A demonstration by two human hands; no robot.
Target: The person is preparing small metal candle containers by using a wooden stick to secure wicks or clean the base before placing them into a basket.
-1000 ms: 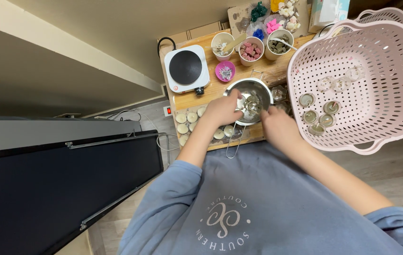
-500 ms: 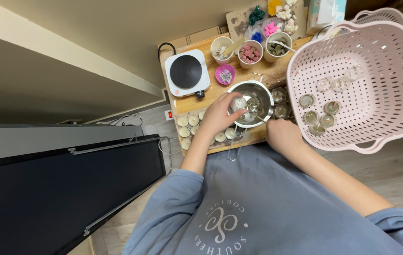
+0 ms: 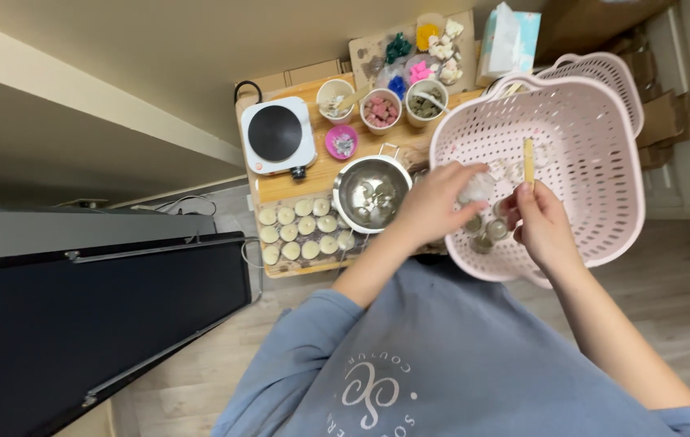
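My left hand [image 3: 435, 204] reaches into the near rim of a pink perforated basket [image 3: 596, 129] and grips a small clear glass jar [image 3: 477, 188]. My right hand [image 3: 541, 220] is inside the basket too, pinching a thin wooden stick [image 3: 528, 159] upright. Several small glass jars [image 3: 486, 231] lie on the basket floor between the two hands. A steel pot [image 3: 371, 193] with pale wax pieces stands on the wooden table just left of my left hand.
A white single hotplate [image 3: 278, 134] sits at the table's far left. Rows of small filled tealight cups [image 3: 300, 229] lie near the front edge. Three cups [image 3: 380, 107] of coloured bits, a small pink dish [image 3: 341, 142], a tissue box [image 3: 508, 36], and a black panel [image 3: 78, 324] lower left.
Both hands moved right from the steel pot into the pink basket. My left hand took hold of a small jar, and my right hand now holds a wooden stick upright.
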